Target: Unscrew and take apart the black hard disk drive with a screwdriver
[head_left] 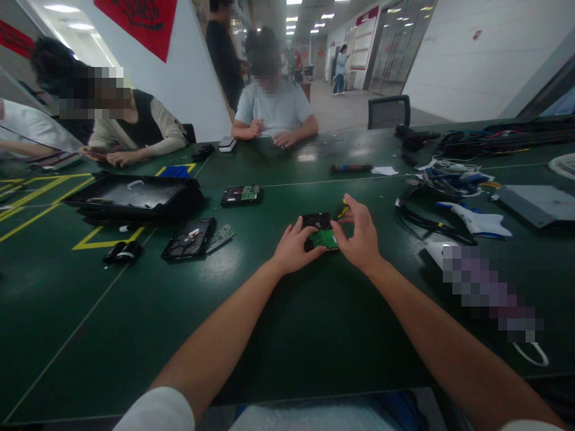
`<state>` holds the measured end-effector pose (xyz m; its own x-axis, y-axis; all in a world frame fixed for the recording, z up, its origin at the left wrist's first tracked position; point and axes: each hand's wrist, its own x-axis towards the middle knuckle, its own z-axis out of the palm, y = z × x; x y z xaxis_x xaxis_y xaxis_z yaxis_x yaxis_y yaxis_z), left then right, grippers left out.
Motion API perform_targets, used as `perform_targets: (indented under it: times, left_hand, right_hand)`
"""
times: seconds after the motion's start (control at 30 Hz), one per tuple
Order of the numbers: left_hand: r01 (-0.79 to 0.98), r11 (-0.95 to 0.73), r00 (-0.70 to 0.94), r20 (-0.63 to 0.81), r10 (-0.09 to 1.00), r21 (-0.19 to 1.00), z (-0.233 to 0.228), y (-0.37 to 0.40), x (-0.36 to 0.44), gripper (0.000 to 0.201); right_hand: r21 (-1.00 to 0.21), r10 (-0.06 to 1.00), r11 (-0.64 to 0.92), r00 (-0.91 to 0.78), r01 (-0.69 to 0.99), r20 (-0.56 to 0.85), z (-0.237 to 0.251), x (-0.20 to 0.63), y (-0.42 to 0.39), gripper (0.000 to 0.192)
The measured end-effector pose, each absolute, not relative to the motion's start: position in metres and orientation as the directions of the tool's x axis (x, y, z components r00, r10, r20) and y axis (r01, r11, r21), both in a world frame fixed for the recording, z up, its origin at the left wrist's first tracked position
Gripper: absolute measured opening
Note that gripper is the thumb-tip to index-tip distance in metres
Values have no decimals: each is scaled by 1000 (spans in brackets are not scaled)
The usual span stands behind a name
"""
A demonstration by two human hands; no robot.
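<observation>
Plainly, left fingers (pixel 309 232) spanning drive (pixel 325 239), right fingers (pixel 357 211) at yellow item (pixel 342 211) (grip unclear)

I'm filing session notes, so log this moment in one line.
left hand: holding left end of green-board drive | right hand: at drive's right end, beside yellow item, grip unclear | rest: black casing on table

Green table (pixel 179 335) with hard drives (pixel 241 195)

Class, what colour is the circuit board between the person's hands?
The circuit board is green, shown best in the head view.
</observation>
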<state>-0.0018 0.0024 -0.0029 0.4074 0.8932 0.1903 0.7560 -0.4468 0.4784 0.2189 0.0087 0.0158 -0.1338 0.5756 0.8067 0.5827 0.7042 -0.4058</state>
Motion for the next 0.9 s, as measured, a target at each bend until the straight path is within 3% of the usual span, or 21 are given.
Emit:
perform_targets:
  times: [0.7, 0.9]
  left_hand:
    - [756, -450, 409, 194, 892, 476, -2, 2, -3, 66]
    - [760, -445, 400, 198, 895, 474, -1, 1, -2, 65]
  right_hand:
    - [-445, 596, 663, -65, 601, 801, 9, 220, 11, 68]
    - [-414, 594, 677, -120, 609, 795, 12, 220, 11, 64]
